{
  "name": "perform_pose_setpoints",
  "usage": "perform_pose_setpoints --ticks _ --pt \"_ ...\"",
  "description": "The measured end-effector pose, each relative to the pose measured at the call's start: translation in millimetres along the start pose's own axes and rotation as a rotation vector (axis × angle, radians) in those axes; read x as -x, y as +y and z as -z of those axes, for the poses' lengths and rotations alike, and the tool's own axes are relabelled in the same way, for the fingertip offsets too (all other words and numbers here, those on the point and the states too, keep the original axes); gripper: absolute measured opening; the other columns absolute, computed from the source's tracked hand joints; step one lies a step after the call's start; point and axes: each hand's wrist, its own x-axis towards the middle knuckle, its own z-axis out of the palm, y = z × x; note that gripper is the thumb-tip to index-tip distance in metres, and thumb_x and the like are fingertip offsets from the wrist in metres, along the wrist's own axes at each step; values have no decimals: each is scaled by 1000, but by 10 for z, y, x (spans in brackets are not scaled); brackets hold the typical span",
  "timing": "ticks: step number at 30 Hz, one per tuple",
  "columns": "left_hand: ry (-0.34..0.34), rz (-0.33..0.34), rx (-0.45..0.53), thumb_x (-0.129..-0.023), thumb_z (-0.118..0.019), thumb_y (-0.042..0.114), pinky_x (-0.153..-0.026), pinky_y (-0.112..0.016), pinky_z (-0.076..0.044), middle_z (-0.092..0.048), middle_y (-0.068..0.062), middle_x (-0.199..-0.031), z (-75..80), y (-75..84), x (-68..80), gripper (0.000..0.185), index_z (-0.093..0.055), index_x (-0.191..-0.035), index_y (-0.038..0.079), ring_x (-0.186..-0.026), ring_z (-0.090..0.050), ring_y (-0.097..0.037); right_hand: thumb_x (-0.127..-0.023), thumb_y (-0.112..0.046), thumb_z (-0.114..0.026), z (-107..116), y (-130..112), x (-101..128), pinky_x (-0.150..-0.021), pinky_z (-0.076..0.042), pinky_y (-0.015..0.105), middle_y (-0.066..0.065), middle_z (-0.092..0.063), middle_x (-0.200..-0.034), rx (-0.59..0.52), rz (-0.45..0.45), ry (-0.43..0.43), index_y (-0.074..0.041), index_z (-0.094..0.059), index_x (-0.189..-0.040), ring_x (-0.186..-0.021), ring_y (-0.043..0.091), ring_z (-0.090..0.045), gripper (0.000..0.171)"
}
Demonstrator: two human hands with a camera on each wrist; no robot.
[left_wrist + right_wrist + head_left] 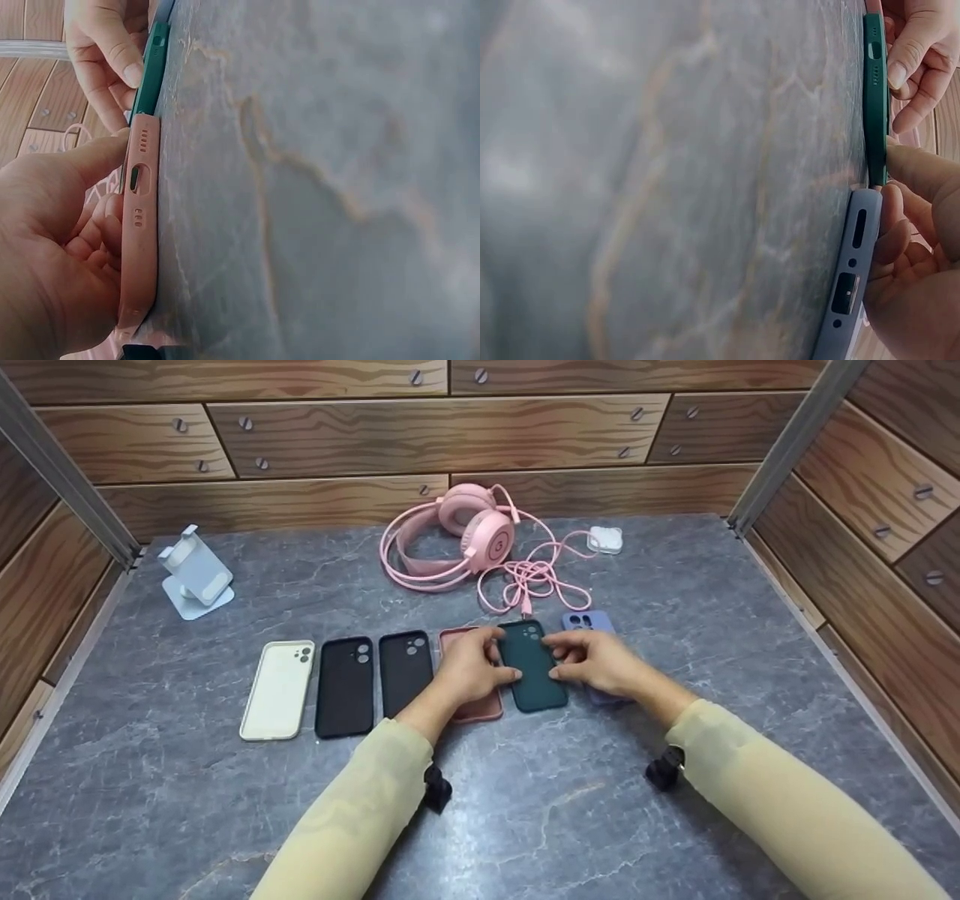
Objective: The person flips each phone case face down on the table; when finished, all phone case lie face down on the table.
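Observation:
A dark green phone case [534,682] lies back side up on the table, between both hands. My left hand [469,666] holds its left edge with thumb and fingers, while my right hand [606,666] holds the right edge. Beneath my left hand is a pink phone case [480,711], partly hidden; its end with the port cutout shows in the left wrist view. A purple phone case [601,621] lies under my right hand, mostly covered, and its lower end [853,262] shows in the right wrist view.
Further left in the row lie two black phone cases, one outer [345,690] and one inner [405,671], then a cream phone case [276,697]. Behind are a pink headset [487,540] with a tangled cable [532,574], a small white case [605,540] and a light blue stand [199,574].

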Motion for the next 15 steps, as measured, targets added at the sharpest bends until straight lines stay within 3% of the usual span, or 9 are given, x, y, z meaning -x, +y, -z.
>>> perform_pose_setpoints --ticks 15 --pt "12 40 -83 -77 -78 15 -68 -29 -42 -57 -1 -88 -15 107 3 60 -57 -133 9 -76 -52 -16 -81 -3 -75 -5 -17 3 -65 -48 23 13 -64 -99 1 36 -9 -2 -62 -128 -79 18 -57 49"
